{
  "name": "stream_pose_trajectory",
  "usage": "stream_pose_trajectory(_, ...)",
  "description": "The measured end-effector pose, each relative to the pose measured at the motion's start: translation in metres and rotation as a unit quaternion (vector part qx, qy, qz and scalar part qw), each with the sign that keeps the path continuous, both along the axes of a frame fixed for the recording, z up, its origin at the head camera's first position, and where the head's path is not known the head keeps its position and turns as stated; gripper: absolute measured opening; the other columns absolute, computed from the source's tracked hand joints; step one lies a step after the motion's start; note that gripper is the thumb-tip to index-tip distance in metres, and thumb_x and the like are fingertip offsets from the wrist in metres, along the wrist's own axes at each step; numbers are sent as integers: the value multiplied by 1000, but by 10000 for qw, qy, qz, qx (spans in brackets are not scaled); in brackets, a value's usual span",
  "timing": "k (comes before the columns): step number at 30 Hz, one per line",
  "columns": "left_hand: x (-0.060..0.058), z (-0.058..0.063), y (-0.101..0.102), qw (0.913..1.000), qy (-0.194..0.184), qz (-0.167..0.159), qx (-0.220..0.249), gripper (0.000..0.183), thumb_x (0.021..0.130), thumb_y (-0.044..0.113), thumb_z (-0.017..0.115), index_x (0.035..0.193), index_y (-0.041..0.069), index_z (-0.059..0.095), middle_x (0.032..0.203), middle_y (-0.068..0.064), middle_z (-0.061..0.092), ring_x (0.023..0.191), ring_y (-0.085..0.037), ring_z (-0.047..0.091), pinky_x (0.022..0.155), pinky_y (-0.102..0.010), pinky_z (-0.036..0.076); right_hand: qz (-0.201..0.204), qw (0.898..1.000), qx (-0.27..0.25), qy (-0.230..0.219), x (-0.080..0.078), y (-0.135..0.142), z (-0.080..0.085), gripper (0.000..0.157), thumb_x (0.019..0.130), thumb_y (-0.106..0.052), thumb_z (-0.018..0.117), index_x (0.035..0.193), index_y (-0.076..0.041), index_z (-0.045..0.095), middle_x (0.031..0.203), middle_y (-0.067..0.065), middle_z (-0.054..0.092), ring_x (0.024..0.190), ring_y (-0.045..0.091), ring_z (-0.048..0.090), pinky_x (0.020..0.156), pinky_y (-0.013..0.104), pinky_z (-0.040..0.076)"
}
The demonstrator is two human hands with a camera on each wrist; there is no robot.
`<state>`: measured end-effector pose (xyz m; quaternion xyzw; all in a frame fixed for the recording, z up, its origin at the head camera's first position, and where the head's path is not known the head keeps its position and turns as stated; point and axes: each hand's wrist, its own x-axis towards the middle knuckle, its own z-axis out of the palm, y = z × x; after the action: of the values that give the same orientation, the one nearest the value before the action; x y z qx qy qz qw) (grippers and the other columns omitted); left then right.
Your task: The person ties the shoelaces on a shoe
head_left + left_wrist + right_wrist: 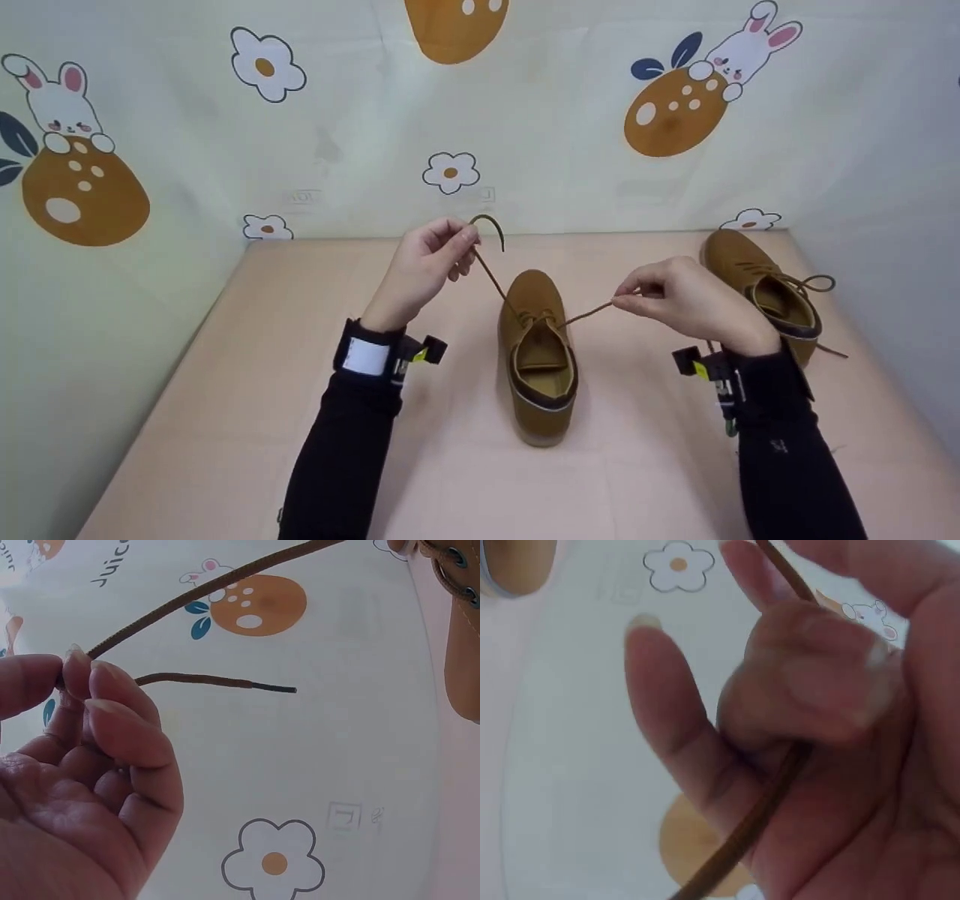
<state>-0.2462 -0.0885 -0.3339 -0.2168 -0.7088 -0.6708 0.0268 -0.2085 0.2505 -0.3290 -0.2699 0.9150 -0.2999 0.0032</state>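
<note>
A brown shoe stands mid-table with its toe pointing to the back wall. Its two lace ends are drawn apart. Up to the left of the toe, the left hand pinches one brown shoelace between thumb and fingers. The lace's dark tip hangs free past the fingers in the left wrist view. On the shoe's right, the right hand pinches the other shoelace, which runs taut to the eyelets. In the right wrist view this lace also passes through the curled fingers.
A second brown shoe with a looped lace stands at the back right, partly hidden behind the right wrist. The pale pink tabletop meets a printed backdrop at the back and sides.
</note>
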Motion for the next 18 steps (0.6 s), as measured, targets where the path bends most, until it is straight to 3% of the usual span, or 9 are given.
stream_pose_trajectory(3,-2,0,0,9998,-85,180,-63,21,101,18,60,96,-2,65,76,-9,65,63,-17,58,56,-25,46,-170,9997,166,102,3,7,5,11,95,-23,69,92,-16,77,83,-6,70,73,11,62,64,29,50)
stream_pose_trajectory(11,-8,3,0,9991,-48,350,-218,22,100,18,61,98,-3,67,79,-12,71,62,-19,62,56,-27,48,-460,9954,577,610,4,21,10,7,96,-19,68,92,-16,73,76,-6,65,65,12,53,60,30,44)
stream_pose_trajectory(18,-15,13,18,9984,-48,97,-548,21,100,20,61,97,1,69,80,-11,72,62,-18,62,56,-26,47,-563,9941,629,683,4,26,9,8,97,-21,67,93,-15,72,75,-6,64,65,12,53,60,30,44)
